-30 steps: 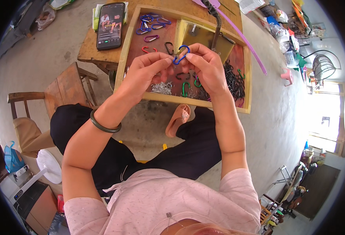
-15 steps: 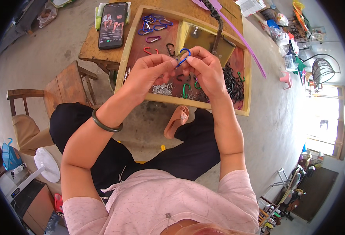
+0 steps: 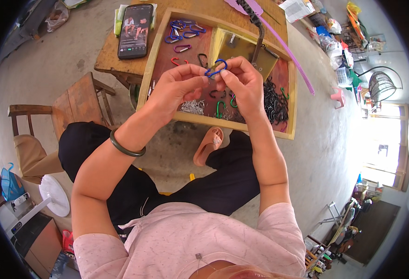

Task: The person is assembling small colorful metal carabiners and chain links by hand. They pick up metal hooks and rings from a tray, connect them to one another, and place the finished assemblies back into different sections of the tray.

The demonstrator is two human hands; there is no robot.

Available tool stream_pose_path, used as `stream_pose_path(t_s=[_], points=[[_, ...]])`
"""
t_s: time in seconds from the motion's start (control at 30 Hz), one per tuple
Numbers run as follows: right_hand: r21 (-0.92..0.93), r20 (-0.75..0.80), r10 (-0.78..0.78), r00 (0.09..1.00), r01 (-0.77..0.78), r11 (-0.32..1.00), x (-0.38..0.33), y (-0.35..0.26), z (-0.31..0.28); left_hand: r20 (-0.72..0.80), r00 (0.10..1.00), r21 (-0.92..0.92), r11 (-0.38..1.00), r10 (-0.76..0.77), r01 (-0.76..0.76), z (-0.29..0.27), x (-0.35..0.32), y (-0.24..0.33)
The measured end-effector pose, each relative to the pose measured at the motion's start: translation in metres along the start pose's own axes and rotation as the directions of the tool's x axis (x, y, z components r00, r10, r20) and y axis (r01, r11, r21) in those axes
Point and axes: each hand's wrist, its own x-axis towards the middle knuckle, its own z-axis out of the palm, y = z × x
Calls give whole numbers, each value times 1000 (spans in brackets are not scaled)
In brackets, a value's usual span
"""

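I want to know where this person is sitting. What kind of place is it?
Probably a small home workshop. Both hands hold a blue carabiner clip over a wooden tray of sorted clips and small metal parts, set on a low wooden table on a bare concrete floor.

Concrete floor (image 3: 325, 139), wooden chair (image 3: 81, 100)

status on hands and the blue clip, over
Left hand and right hand both pinch the blue carabiner, held above the wooden tray. Nothing between hands and tray.
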Motion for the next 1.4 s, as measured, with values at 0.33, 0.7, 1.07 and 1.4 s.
stream_pose_path(t_s=[0.33, 0.7, 1.07, 1.4], points=[[-81, -79, -35, 996, 28, 996, -6, -4, 13, -26, 1000, 30, 1000, 9, -9, 4, -1, -1], [-15, -66, -16, 998, 15, 1000, -4, 2, 9, -6, 1000, 26, 1000, 18, -18, 5, -2, -1], [360, 20, 184, 983, -179, 916, 1, 13, 2, -53, 999, -13, 1000, 14, -15, 5, -2, -1], [461, 67, 222, 973, -227, 858, 3, 18, 3, -40, 998, -28, 999, 46, -47, 2, -2, -3]])
